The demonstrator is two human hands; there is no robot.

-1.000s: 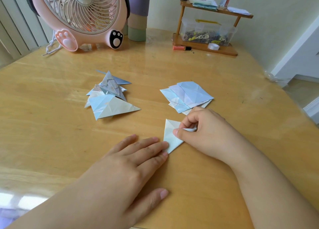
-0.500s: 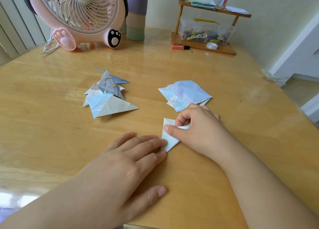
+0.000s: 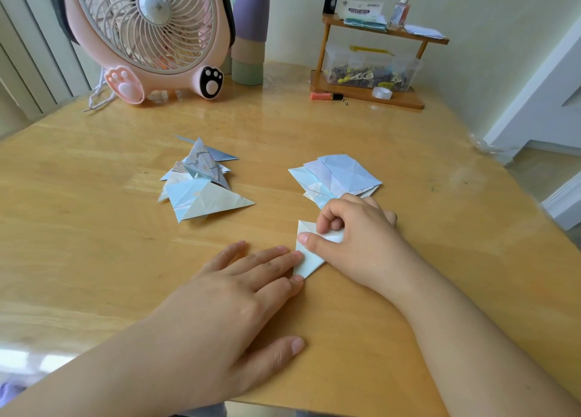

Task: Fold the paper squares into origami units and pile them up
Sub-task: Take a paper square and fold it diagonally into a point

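Both hands' grip: right hand (image 3: pixel 355 243) pinches paper (image 3: pixel 309 261).

Pale folded paper (image 3: pixel 306 261) lies between unit pile (image 3: pixel 201 184) and squares (image 3: pixel 338 176).

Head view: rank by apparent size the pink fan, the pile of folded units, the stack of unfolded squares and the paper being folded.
1. Pink fan, though farther back.
2-3. Pile of folded units and stack of unfolded squares: too alike to rank.
4. Paper being folded, partly hidden by hands.

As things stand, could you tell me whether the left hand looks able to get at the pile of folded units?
Probably yes: the left hand lies flat with its fingertips on the paper being folded, and only bare table separates it from the pile of folded units ahead.
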